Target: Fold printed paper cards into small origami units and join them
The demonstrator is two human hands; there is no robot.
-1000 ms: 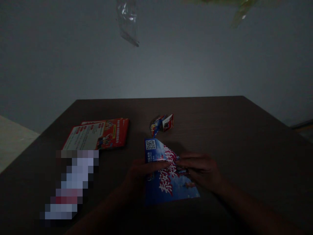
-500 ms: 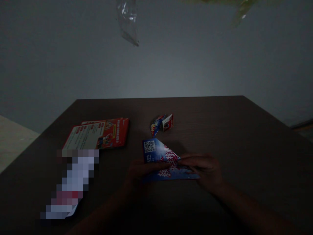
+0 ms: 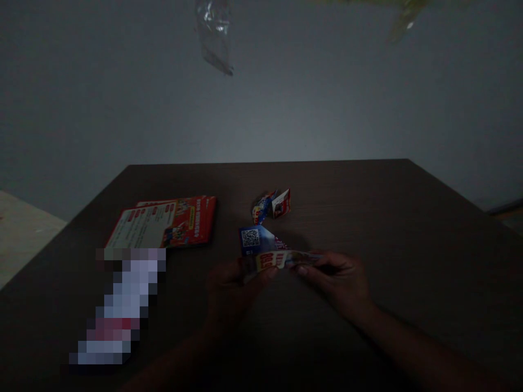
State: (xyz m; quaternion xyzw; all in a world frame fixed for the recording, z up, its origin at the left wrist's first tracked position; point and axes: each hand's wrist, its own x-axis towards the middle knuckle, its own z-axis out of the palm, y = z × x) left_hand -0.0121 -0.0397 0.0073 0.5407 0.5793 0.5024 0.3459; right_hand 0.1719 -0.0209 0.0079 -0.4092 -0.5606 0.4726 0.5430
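Note:
A printed paper leaflet, blue with a QR code at its far left corner, is held between both hands above the table. Its near edge is folded up, so a strip with a yellow patch and red print shows. My left hand pinches the left part of the fold, thumb in front. On the right end, my right hand grips the paper between thumb and fingers. Just beyond the leaflet lies a folded paper piece in blue, red and white, with raised flaps.
Left of the hands sits a stack of red and white leaflets on the dark table. A pixelated pale item lies nearer. A clear plastic bag hangs against the grey wall behind.
The leaflet's near edge has been turned up, hiding much of the blue printed face and showing its other side. My left thumb has shifted to the fold's near side.

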